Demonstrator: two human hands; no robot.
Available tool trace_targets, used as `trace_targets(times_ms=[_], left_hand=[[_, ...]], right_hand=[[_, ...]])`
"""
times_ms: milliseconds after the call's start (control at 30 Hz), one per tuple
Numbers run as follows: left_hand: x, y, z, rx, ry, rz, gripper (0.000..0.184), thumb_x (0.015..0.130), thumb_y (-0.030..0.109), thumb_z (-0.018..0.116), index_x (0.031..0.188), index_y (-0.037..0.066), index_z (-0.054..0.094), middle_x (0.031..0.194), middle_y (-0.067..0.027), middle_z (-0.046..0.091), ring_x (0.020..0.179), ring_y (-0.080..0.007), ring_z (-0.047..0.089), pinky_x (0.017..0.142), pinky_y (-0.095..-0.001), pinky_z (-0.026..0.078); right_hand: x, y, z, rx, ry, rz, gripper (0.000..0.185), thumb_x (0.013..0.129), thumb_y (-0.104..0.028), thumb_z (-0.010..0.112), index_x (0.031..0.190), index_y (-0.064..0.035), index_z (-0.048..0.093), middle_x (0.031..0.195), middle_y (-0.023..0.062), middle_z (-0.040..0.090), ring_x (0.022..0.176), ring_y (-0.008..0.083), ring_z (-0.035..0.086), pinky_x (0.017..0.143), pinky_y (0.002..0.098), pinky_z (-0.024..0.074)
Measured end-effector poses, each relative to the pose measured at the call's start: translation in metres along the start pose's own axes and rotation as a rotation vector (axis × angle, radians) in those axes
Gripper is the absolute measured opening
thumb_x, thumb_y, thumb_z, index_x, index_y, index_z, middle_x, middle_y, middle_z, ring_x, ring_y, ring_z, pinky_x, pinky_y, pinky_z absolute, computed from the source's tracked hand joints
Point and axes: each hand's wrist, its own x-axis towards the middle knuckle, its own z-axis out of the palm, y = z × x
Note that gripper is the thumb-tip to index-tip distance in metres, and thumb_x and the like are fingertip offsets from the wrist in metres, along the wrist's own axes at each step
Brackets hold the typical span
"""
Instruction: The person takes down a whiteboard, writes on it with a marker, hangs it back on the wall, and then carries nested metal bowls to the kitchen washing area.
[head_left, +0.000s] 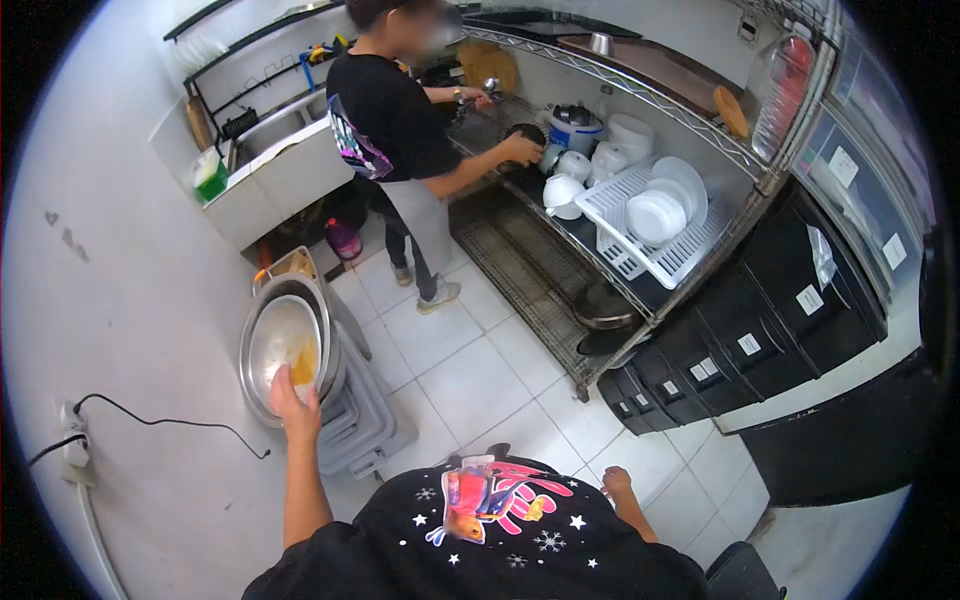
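Note:
My left hand (293, 402) is closed on the near rim of a metal bowl (282, 330), thumb and fingers at its edge. A yellowish patch shows inside the bowl on the right. Around and beneath this bowl is a larger metal pot (250, 388), above stacked grey plastic bins (368, 425). Whether the bowl rests in the pot or is held just over it, I cannot tell. My right hand (618, 482) hangs low beside my body over the tiled floor, its fingers curled, with nothing visible in them.
A co-worker (392, 120) stands ahead, hands at a wire shelf (560, 262). White bowls and a dish rack (665, 262) sit on it. Black drawers (745, 330) line the right. A sink (280, 125) is at back left; a cable (170, 422) sticks out from the left wall.

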Motion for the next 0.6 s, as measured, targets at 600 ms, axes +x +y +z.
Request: trace_targets(times_ms=[600], left_hand=[[-0.043, 0.188, 0.129, -0.589, -0.537, 0.539, 0.041, 0.069, 0.007, 0.063, 0.108, 0.006, 0.049, 0.111, -0.0168, 0.048, 0.104, -0.0326, 0.046, 0.089, -0.0387, 0.039]], right_hand=[[-0.042, 0.154, 0.040, -0.147, 0.273, -0.153, 0.037, 0.068, -0.014, 0.052, 0.103, -0.0060, 0.059, 0.092, 0.0153, 0.063, 0.076, 0.0302, 0.063, 0.073, 0.0394, 0.0489]])
